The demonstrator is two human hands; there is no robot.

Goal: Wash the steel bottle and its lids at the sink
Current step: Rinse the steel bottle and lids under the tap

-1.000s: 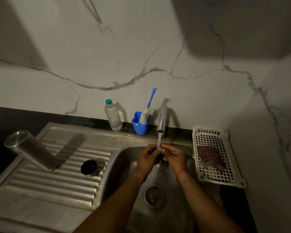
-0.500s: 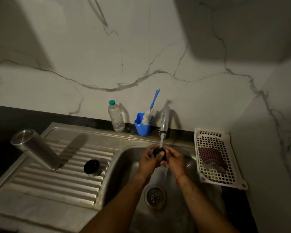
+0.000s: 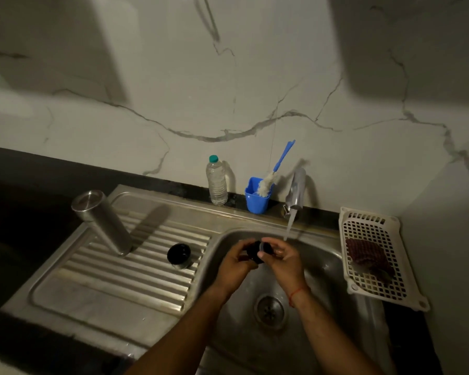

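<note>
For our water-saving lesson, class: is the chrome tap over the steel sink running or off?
Running: a pale stream of water falls from the spout of the chrome tap into the steel sink.

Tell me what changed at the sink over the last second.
The left hand and right hand carried the small dark lid leftward, out from under the water stream, which now falls just right of it. Both hands keep gripping the lid. Unchanged: the tap runs, and the steel bottle and the other lid stand on the drainboard.
</note>
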